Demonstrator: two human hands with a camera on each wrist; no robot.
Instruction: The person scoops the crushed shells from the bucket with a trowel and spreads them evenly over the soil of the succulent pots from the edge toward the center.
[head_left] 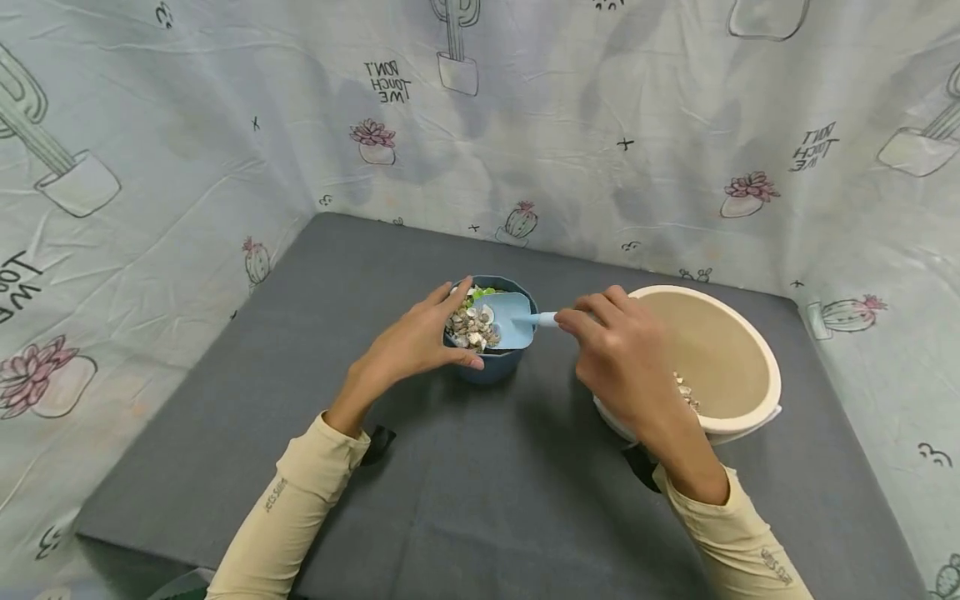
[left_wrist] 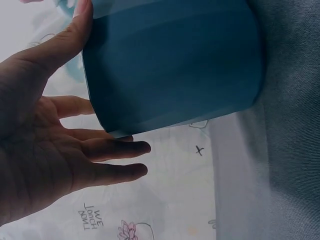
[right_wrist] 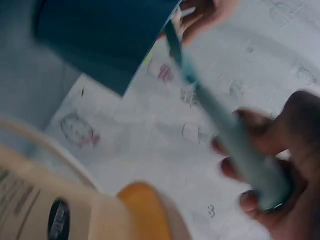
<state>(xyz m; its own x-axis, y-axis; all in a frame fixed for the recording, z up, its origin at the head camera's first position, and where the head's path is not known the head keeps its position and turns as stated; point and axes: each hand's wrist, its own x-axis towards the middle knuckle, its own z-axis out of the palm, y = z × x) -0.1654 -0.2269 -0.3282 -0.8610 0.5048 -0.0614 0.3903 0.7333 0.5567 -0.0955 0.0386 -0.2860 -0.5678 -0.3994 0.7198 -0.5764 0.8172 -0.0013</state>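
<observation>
A blue pot (head_left: 491, 368) stands on the grey table with a bit of green plant (head_left: 483, 292) at its back rim. Small shells (head_left: 474, 327) lie at the pot's mouth and along the lip of a light blue scoop (head_left: 514, 320), which is tilted over the pot. My left hand (head_left: 420, 335) holds the pot's rim, thumb at the front and index finger toward the back; in the left wrist view the other fingers (left_wrist: 117, 172) stretch past its side. My right hand (head_left: 626, 354) grips the scoop's handle (right_wrist: 235, 142), blurred in the right wrist view.
A cream bucket (head_left: 757, 367) stands at the right beside my right forearm, with more shells (head_left: 684, 392) inside. Behind and at the sides hangs a white cloth (head_left: 555, 117) printed with cacti. The grey table (head_left: 315, 292) has its left edge showing.
</observation>
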